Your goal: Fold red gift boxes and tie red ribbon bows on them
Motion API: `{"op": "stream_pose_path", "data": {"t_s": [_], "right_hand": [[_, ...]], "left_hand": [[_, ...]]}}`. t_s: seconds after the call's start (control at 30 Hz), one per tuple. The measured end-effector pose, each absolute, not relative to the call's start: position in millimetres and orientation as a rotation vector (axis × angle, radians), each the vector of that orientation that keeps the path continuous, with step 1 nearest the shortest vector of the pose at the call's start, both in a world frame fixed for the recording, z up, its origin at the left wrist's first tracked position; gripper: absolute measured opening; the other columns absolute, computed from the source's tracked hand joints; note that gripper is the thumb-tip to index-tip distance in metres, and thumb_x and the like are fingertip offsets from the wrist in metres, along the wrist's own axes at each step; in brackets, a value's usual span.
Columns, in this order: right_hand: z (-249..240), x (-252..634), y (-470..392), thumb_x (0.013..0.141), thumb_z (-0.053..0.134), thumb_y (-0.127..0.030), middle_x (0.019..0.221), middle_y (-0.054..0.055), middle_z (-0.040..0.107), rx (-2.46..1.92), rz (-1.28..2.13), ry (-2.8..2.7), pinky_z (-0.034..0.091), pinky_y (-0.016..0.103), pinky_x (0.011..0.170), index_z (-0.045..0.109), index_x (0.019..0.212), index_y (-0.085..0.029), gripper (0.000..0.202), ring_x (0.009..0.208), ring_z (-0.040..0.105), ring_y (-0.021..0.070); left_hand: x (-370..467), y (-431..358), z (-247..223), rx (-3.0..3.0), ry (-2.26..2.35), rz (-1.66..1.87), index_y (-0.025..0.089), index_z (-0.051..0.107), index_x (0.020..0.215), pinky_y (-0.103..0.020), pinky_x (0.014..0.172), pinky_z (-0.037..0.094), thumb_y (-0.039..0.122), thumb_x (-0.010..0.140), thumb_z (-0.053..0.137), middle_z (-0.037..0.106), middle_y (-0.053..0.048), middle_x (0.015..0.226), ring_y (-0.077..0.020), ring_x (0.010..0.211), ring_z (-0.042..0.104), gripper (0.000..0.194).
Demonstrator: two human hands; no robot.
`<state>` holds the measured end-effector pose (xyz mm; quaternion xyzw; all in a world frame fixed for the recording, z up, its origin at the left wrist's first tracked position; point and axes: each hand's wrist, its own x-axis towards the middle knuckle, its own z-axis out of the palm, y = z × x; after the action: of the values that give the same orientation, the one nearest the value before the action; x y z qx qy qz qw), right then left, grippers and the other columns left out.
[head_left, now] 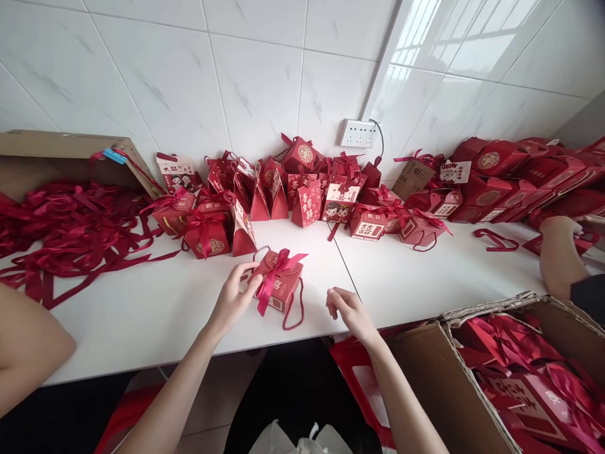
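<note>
A small red gift box (282, 282) with a red ribbon bow and a cord handle stands on the white table (155, 315) in front of me. My left hand (235, 294) grips its left side, thumb and fingers on the box edge. My right hand (346, 308) rests on the table to the right of the box, fingers loosely curled, holding nothing and not touching the box.
Several finished red gift boxes (302, 189) line the wall behind. A heap of red ribbons (70, 233) spills from a cardboard box at left. A carton of flat red boxes (520, 372) stands at right. Other people's arms show at left (28, 347) and right (560, 258).
</note>
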<state>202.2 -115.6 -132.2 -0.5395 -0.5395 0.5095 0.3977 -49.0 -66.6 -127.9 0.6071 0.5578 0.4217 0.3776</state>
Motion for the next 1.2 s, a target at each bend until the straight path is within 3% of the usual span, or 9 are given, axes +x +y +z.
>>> {"op": "stream_pose_path", "data": {"t_s": [0.2, 0.3, 0.4, 0.5, 0.63, 0.83, 1.03, 1.2], "right_hand": [[-111, 147, -124, 0.084, 0.038, -0.065, 0.046, -0.001, 0.055, -1.498, 1.518, -1.577, 0.031, 0.020, 0.035, 0.059, 0.067, -0.015, 0.057, 0.028, 0.040, 0.0063], [-113, 123, -135, 0.085, 0.039, -0.064, 0.052, 0.002, 0.060, -1.454, 1.558, -1.664, 0.035, 0.018, 0.037, 0.057, 0.065, -0.014, 0.056, 0.031, 0.046, 0.0057], [-127, 108, -144, 0.084, 0.040, -0.066, 0.077, 0.006, 0.065, -1.272, 1.743, -1.471, 0.040, 0.017, 0.035, 0.057, 0.095, -0.016, 0.054, 0.045, 0.057, 0.0093], [-137, 95, -147, 0.077, 0.048, -0.069, 0.103, 0.009, 0.058, -1.065, 1.899, -1.127, 0.047, 0.019, 0.034, 0.042, 0.121, -0.022, 0.065, 0.065, 0.064, 0.0144], [-139, 77, -143, 0.070, 0.054, -0.072, 0.085, 0.003, 0.057, -1.033, 1.876, -0.753, 0.048, 0.021, 0.031, 0.048, 0.106, -0.018, 0.065, 0.057, 0.060, 0.0125], [-137, 71, -149, 0.065, 0.062, -0.067, 0.058, -0.005, 0.049, -0.982, 1.806, -0.633, 0.043, 0.017, 0.027, 0.051, 0.077, -0.016, 0.053, 0.040, 0.049, 0.0068], [-144, 116, -162, 0.077, 0.053, -0.062, 0.051, -0.005, 0.046, -1.147, 1.613, -1.036, 0.037, 0.013, 0.029, 0.054, 0.070, -0.014, 0.049, 0.038, 0.045, 0.0052], [-147, 142, -161, 0.083, 0.048, -0.056, 0.058, -0.002, 0.048, -1.271, 1.506, -1.241, 0.039, 0.014, 0.033, 0.058, 0.072, -0.013, 0.045, 0.048, 0.048, 0.0077]], "left_hand": [[-44, -60, -126, 1.723, 1.241, 0.905, 0.021, 0.053, 0.114, -0.036, 0.097, 0.045, 0.044, 0.083, 0.050, 0.060, -0.007, 0.120, -0.0236, 0.112, 0.057, 0.038], [-43, -57, -119, 1.794, 1.156, 0.778, 0.022, 0.053, 0.116, -0.035, 0.098, 0.045, 0.043, 0.086, 0.046, 0.059, -0.006, 0.123, -0.0229, 0.116, 0.054, 0.037], [-42, -57, -115, 1.822, 1.157, 0.736, 0.023, 0.054, 0.116, -0.034, 0.100, 0.044, 0.042, 0.089, 0.043, 0.058, -0.005, 0.126, -0.0218, 0.120, 0.051, 0.035], [-42, -58, -116, 1.809, 1.140, 0.727, 0.024, 0.054, 0.115, -0.032, 0.097, 0.046, 0.043, 0.088, 0.044, 0.057, -0.004, 0.127, -0.0214, 0.119, 0.052, 0.035], [-42, -57, -121, 1.798, 1.108, 0.757, 0.023, 0.055, 0.115, -0.032, 0.097, 0.046, 0.045, 0.087, 0.048, 0.058, -0.005, 0.125, -0.0218, 0.117, 0.054, 0.036], [-42, -52, -122, 1.826, 1.020, 0.740, 0.022, 0.059, 0.114, -0.031, 0.098, 0.045, 0.046, 0.086, 0.049, 0.056, -0.006, 0.128, -0.0228, 0.120, 0.051, 0.038], [-43, -35, -116, 1.865, 0.955, 0.575, 0.022, 0.058, 0.119, -0.033, 0.103, 0.039, 0.044, 0.090, 0.042, 0.059, -0.005, 0.128, -0.0226, 0.121, 0.051, 0.040], [-30, -34, -97, 1.972, 1.041, 0.651, 0.024, 0.065, 0.104, -0.037, 0.106, 0.036, 0.040, 0.089, 0.040, 0.056, -0.005, 0.129, -0.0231, 0.124, 0.048, 0.033]]}}
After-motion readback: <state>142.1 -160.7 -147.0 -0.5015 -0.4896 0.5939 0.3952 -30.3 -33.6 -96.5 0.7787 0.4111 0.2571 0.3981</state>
